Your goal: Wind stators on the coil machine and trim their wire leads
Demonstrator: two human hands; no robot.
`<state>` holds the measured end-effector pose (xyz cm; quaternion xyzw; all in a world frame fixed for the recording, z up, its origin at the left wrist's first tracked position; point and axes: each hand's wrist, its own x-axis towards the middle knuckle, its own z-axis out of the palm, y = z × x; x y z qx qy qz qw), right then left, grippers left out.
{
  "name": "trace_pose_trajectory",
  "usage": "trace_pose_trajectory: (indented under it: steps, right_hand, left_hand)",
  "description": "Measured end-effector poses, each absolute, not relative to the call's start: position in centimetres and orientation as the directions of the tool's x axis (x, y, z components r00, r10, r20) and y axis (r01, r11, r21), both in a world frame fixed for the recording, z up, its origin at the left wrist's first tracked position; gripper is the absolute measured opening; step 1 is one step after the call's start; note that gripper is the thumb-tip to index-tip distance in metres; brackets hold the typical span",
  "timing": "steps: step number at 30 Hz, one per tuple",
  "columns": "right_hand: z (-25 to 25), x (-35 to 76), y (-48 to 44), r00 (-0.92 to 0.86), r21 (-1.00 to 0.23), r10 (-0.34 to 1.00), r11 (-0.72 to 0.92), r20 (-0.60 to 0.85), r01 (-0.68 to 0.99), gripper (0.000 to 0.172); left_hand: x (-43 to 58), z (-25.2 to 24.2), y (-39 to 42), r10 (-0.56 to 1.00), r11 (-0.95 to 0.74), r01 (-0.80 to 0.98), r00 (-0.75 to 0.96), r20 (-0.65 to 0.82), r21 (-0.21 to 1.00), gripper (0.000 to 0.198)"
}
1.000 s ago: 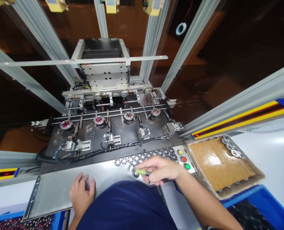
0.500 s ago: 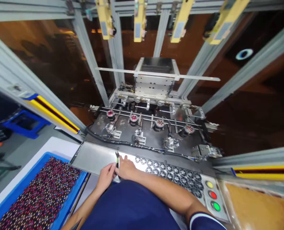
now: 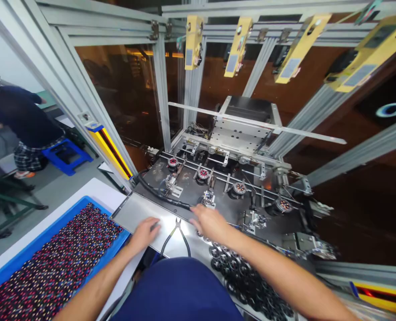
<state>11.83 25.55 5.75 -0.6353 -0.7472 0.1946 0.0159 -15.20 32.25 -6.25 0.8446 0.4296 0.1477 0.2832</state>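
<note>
Diagonal cutters (image 3: 178,226) lie on the metal tray (image 3: 133,213), handles spread toward my body and jaws pointing away. To their left, my left hand (image 3: 145,234) is held over the tray, thumb and fingers apart with nothing between them. My right hand (image 3: 211,225) reaches out past the tray's far edge, close to a black cable (image 3: 171,201). Its thumb stands off from the fingers and I see nothing in the grasp. Several round metal parts (image 3: 221,254) are spread on the tray under and beside my right forearm.
Beyond the tray stands a machine bed with several round fixtures (image 3: 203,174) holding wound parts. A blue tray (image 3: 87,200) full of small coil-like parts is at left. Yellow light-curtain bars (image 3: 109,151) flank the frame. A seated person (image 3: 27,116) is at far left.
The cutters, earlier upright between both hands, now lie on the tray. My hands have parted, the right one reaching forward. The view has swung left.
</note>
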Motion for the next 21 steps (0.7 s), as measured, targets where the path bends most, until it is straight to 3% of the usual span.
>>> trace_pose_trajectory:
  steps: [5,8,12,21]
  right_hand:
    - [9.0,20.4,31.3,-0.123,-0.212,0.992,0.114,-0.031,0.971,0.029]
    - [7.9,23.2,35.4,-0.137,-0.195,0.990,0.130,-0.021,0.972,0.022]
    - [5.7,23.6,38.4,-0.172,-0.184,0.985,0.167,-0.011,0.969,0.025]
    - [1.5,25.3,41.1,-0.276,-0.156,0.959,0.283,0.064,0.946,0.027]
  left_hand:
    - [-16.7,-0.7,42.2,0.813,-0.568,0.701,0.558,0.165,0.432,0.027]
    - [-13.9,2.7,48.5,0.750,-0.658,0.679,0.629,0.207,0.325,0.030]
    - [-8.3,5.5,53.2,0.657,-0.754,0.628,0.727,0.201,0.194,0.034]
    - [-1.9,3.2,56.2,0.616,-0.787,0.617,0.780,0.114,0.029,0.036]
